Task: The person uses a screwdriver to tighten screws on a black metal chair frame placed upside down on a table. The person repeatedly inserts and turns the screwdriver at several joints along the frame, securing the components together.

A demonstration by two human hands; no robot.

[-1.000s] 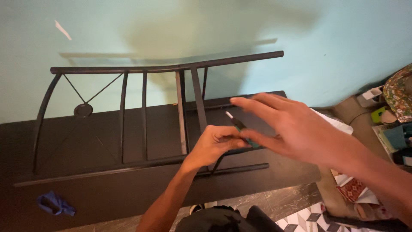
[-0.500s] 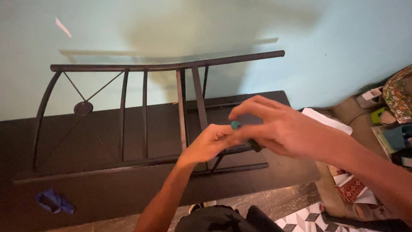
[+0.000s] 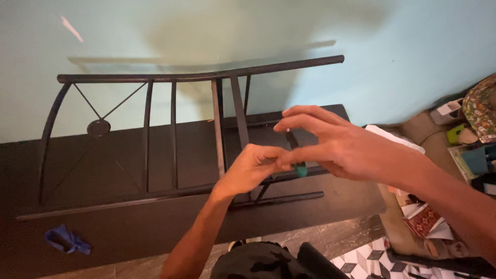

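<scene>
Both hands meet over the middle of a black metal frame [image 3: 155, 134], a headboard-like piece with curved top rail and thin upright bars lying flat. The left hand [image 3: 253, 168] is curled, fingers pinched narrow around something I cannot make out. The right hand [image 3: 341, 147] has thumb and forefinger closed on a small dark tool with a green tip [image 3: 298, 166], the other fingers fanned wide above it. The tool sits right where the two hands touch, just over the frame's lower crossbar near the twin centre bars.

To do this well, I'd judge the left hand should hold its piece dead steady against the bar while the right keeps the tool straight and turns in small, even moves, so nothing slips into the gaps.

The frame rests on a dark flat board [image 3: 336, 206], set against a pale blue-green wall [image 3: 403, 46]. A crumpled blue cloth [image 3: 66, 240] lies at the near left. To the right, patterned floor tiles [image 3: 372, 258] and loose clutter.
</scene>
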